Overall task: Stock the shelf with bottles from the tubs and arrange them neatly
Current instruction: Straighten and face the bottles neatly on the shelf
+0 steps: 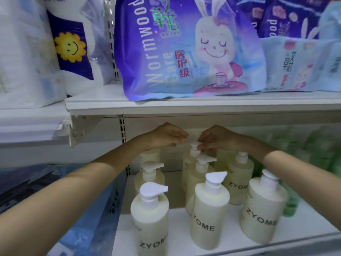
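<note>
Bottles [208, 215] stood on shelf [234, 218]. Right hand [215, 138] pinched pump [193, 150] of rear bottle [186, 167] at 12 o'clock. Left hand [166, 137] grip: can't tell. Probably full, heavy and slick, so take the body, not the pump.

Rows of pump bottles [209, 215] stand on the shelf [180, 241] below and before the left hand [164, 135] and right hand [216, 138], a pouch [184, 48] on the upper shelf [184, 106] above.

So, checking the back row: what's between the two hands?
Head view: the white pump head of a rear bottle, pinched by the right hand, left hand beside.
</note>
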Demonstrator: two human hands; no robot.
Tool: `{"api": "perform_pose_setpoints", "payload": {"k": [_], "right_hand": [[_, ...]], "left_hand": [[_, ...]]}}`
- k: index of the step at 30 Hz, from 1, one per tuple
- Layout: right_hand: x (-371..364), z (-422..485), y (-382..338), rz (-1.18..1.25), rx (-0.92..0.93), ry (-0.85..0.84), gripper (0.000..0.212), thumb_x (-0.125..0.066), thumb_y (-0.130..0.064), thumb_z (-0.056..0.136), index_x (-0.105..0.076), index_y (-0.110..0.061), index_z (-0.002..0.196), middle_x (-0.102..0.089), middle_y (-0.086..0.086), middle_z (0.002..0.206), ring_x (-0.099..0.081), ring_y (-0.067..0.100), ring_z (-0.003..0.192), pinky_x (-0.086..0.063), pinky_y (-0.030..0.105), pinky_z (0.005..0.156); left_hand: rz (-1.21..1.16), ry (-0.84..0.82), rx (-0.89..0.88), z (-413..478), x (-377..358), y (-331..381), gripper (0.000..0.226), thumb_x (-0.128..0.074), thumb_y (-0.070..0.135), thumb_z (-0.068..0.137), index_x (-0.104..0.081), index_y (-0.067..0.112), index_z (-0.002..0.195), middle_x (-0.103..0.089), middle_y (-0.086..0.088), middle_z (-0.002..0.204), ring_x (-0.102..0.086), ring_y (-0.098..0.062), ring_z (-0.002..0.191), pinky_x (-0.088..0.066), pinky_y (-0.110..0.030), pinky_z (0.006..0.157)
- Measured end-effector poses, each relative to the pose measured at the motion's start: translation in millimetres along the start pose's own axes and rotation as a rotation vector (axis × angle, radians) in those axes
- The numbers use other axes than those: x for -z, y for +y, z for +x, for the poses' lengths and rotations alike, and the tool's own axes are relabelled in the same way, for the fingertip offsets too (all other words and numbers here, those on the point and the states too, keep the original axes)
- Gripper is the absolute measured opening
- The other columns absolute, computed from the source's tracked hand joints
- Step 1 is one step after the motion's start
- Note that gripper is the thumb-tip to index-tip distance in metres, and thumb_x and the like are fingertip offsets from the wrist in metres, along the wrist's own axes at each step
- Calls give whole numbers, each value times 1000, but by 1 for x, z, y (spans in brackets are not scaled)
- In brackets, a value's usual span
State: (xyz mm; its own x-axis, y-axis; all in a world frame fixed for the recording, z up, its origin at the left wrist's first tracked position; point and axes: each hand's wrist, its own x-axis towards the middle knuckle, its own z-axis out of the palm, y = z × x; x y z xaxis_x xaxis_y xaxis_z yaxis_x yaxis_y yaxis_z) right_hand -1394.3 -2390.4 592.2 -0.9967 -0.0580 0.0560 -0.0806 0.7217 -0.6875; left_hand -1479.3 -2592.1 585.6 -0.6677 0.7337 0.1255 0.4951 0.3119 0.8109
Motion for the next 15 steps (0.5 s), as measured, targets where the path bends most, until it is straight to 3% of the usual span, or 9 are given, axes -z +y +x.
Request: {"api": "perform_pose_setpoints", "payload": {"k": [7,15], "right_hand": [[0,4,4,49,15,10,20,-74,-7,78,-71,1,97,-70,14,86,-63,4,65,-47,13,60],[1,7,7,67,-33,-28,31,-75,-18,79,-70,-2,105,-72,12,95,-68,20,88,-56,27,80]], "left_hand": [[29,-86,42,8,-8,3,30,-67,18,89,-68,3,114,-70,-14,109,-67,-16,95,-55,-27,86],[-15,-111,64,15,-11,4,31,-68,18,87,-67,2,114,-70,-16,110,-68,-18,98,-55,-23,84]]}}
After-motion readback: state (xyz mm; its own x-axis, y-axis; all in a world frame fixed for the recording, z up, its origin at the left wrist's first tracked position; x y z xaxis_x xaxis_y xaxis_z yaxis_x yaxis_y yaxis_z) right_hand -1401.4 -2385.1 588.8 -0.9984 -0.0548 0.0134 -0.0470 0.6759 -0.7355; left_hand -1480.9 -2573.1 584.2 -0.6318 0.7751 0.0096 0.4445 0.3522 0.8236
